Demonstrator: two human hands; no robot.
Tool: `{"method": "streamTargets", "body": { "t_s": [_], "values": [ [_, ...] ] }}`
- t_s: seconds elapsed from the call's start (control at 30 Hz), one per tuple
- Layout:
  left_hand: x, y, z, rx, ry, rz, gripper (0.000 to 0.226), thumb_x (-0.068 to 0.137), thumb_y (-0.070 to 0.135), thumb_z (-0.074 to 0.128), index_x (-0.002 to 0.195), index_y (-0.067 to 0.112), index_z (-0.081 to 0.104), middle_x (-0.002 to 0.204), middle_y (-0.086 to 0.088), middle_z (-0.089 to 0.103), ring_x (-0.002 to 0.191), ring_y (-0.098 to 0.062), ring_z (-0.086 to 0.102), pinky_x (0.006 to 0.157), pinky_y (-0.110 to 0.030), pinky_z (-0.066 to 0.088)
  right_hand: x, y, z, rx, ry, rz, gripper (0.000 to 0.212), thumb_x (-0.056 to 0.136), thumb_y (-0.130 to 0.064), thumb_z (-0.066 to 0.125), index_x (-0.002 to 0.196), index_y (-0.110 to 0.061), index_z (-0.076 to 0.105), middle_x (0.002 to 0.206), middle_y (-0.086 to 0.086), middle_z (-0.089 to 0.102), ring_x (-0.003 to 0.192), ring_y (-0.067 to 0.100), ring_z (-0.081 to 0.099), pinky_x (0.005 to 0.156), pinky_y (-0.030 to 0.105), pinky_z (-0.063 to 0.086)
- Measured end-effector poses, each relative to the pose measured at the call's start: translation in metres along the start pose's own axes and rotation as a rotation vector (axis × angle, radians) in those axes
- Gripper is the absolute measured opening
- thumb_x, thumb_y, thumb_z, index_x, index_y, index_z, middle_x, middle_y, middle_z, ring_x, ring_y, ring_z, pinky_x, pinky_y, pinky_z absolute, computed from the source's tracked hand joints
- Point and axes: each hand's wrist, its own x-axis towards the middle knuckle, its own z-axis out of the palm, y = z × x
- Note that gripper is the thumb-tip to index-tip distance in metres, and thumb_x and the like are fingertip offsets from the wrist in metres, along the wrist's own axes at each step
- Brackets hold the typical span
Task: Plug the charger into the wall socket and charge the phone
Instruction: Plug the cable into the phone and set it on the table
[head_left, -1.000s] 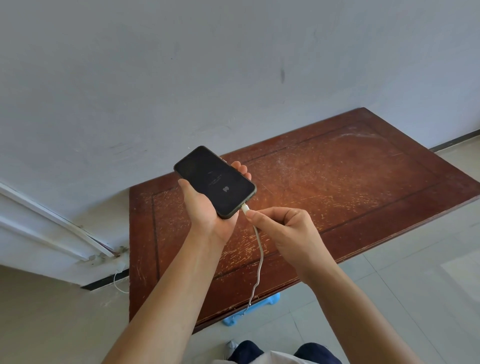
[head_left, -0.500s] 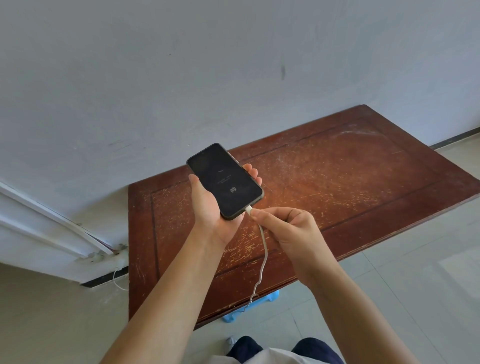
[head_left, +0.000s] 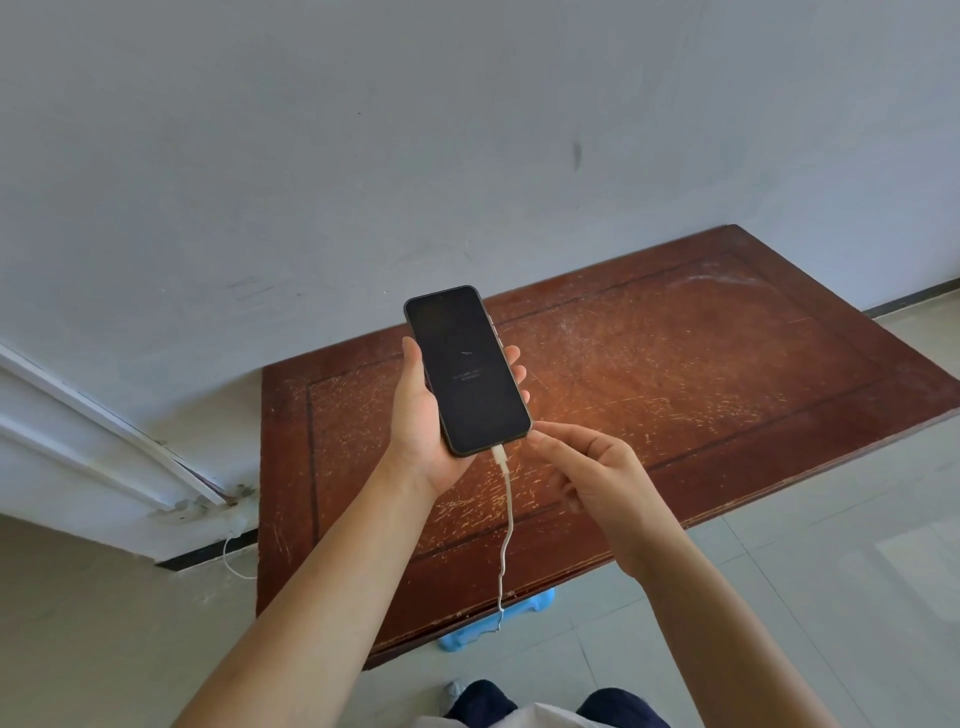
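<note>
Both forearms bare, no sleeves visible up to frame edge. No watch, no ring, no bracelet seen on left hand (head_left: 423, 421) or right hand (head_left: 592, 475). Nails short, plain. At 6 o'clock, dark navy trousers (head_left: 618, 706) on both legs, strip of white garment (head_left: 519, 719) between them. At 7 o'clock of knees, grey-white shoe tip (head_left: 453, 693).

You face a plain pale grey wall (head_left: 363, 156) with 1 dark smudge (head_left: 576, 155) on its right part. Against it stands a reddish-brown wooden bench (head_left: 701, 374), its top scratched and worn. A white door frame (head_left: 78, 431) slants in at the left. The floor (head_left: 831, 597) is pale tile, and a blue plastic stool (head_left: 493, 621) shows under the bench edge.
</note>
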Motion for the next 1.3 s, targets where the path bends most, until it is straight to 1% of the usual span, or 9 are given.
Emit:
{"method": "streamTargets", "body": {
  "t_s": [0.13,0.27,0.4,0.47,0.63,0.7,0.9,1.13,1.3],
  "values": [
    [-0.004,0.0,-0.011,-0.005,-0.029,-0.021,0.071,0.093,0.068,0.039,0.136,0.015,0.057,0.141,-0.019,0.056,0.13,-0.036,0.053,0.104,-0.054,0.046,0.001,0.009,-0.002,0.046,0.012,-0.018,0.018,0.096,-0.033,0.064,0.096,-0.04,0.081,0.086,-0.003,0.079,0.062,0.005,0.055,0.054,0.019,0.045],
    [-0.005,0.001,-0.015,0.001,-0.049,-0.029,0.073,0.093,0.067,0.041,0.14,0.012,0.052,0.144,-0.021,0.053,0.13,-0.037,0.052,0.105,-0.053,0.044,0.0,0.015,-0.001,0.064,0.005,-0.038,0.017,0.088,-0.04,0.068,0.1,-0.038,0.08,0.085,0.011,0.075,0.064,0.015,0.05,0.054,0.022,0.043],
    [-0.006,0.001,-0.013,0.028,-0.053,-0.016,0.074,0.094,0.067,0.039,0.139,0.011,0.053,0.139,-0.022,0.058,0.125,-0.037,0.056,0.105,-0.053,0.045,0.002,0.021,0.0,0.086,-0.013,-0.049,0.026,0.078,-0.046,0.07,0.1,-0.037,0.08,0.079,-0.004,0.076,0.059,0.005,0.053,0.052,0.018,0.044],
    [-0.006,0.0,-0.013,0.029,-0.051,-0.015,0.074,0.094,0.068,0.037,0.139,0.011,0.054,0.137,-0.021,0.06,0.123,-0.037,0.058,0.103,-0.053,0.047,0.002,0.023,-0.001,0.082,-0.02,-0.058,0.027,0.078,-0.047,0.071,0.101,-0.036,0.08,0.078,-0.004,0.075,0.06,0.005,0.053,0.053,0.018,0.045],
    [-0.008,0.0,-0.014,0.017,-0.052,-0.012,0.073,0.094,0.067,0.037,0.136,0.011,0.057,0.131,-0.021,0.064,0.117,-0.038,0.062,0.099,-0.052,0.051,0.001,0.023,-0.002,0.066,-0.034,-0.075,0.032,0.077,-0.054,0.071,0.101,-0.036,0.08,0.089,0.025,0.069,0.068,0.023,0.047,0.056,0.025,0.042],
    [-0.008,-0.001,-0.013,0.021,-0.05,-0.011,0.073,0.094,0.067,0.037,0.134,0.011,0.059,0.129,-0.021,0.065,0.115,-0.038,0.063,0.1,-0.053,0.05,0.002,0.024,-0.003,0.058,-0.039,-0.083,0.031,0.077,-0.055,0.071,0.1,-0.036,0.08,0.092,0.029,0.066,0.069,0.025,0.045,0.056,0.025,0.041],
    [-0.01,-0.002,-0.011,0.04,-0.043,-0.015,0.072,0.093,0.069,0.036,0.13,0.012,0.064,0.13,-0.02,0.064,0.117,-0.037,0.061,0.102,-0.052,0.047,0.003,0.027,-0.005,0.047,-0.045,-0.091,0.03,0.078,-0.054,0.071,0.101,-0.036,0.08,0.089,0.022,0.069,0.067,0.02,0.048,0.055,0.022,0.043],
    [-0.01,-0.009,-0.017,0.066,0.015,-0.025,0.074,0.092,0.071,0.035,0.131,0.014,0.063,0.135,-0.018,0.062,0.12,-0.035,0.061,0.102,-0.053,0.049,0.004,0.036,-0.008,0.028,-0.04,-0.071,0.023,0.082,-0.047,0.07,0.099,-0.034,0.08,0.072,0.001,0.067,0.061,0.012,0.05,0.054,0.019,0.045],
    [-0.006,-0.022,-0.026,0.104,0.201,-0.065,0.066,0.089,0.072,0.043,0.12,0.021,0.071,0.123,-0.013,0.071,0.11,-0.033,0.069,0.084,-0.052,0.058,0.01,0.051,-0.007,0.055,-0.036,-0.032,0.015,0.095,-0.026,0.066,0.104,-0.026,0.078,0.075,-0.003,0.075,0.065,0.006,0.064,0.06,0.018,0.053]
  ]
}}
